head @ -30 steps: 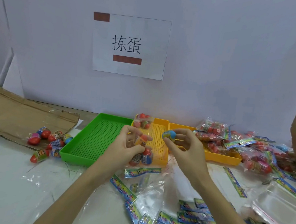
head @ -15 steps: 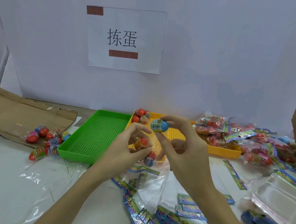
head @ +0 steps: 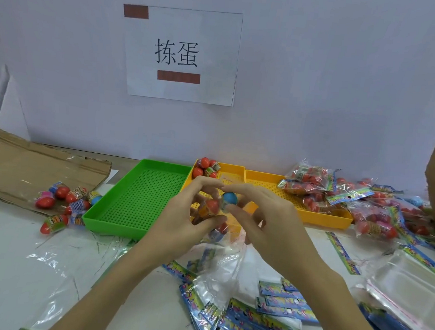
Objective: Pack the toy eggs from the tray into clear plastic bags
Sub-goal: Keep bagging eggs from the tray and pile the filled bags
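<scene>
Lowered since a moment ago, my right hand (head: 266, 222) pinches the blue egg (head: 229, 198) at the bag (head: 212, 217) mouth my left hand (head: 187, 223) grips; I should keep that mouth wide and drop it straight in.

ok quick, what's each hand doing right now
Left hand: holding a clear bag with eggs in it.
Right hand: pinching a blue egg at the bag's mouth.

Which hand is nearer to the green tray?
Left. The left hand holds a bag just right of the green tray; the right hand, pinching a blue egg, is farther right.
</scene>
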{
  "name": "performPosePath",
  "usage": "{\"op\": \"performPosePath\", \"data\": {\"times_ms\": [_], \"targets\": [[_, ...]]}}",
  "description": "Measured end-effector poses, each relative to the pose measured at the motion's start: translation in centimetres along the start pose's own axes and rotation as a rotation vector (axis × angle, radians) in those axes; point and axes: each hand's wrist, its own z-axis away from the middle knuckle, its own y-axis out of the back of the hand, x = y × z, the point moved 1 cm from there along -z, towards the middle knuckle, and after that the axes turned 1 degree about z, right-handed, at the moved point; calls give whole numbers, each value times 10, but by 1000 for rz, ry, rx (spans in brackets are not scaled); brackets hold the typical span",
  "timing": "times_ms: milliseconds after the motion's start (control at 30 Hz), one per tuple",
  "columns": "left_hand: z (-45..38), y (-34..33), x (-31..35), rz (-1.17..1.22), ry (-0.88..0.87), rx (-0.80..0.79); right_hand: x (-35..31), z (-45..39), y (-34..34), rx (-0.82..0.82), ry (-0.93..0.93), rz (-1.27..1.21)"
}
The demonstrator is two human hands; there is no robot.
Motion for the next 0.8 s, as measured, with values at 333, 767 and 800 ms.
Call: {"op": "performPosePath", "data": {"times_ms": [333, 767, 800], "targets": [[0, -3, 4, 172, 37, -17, 1, 0, 1, 41, 28, 92], [1, -4, 7, 194, 40, 33, 2, 1, 1, 113, 20, 173], [2, -5, 7, 199, 43, 29, 2, 1, 0, 97, 21, 152]]}}
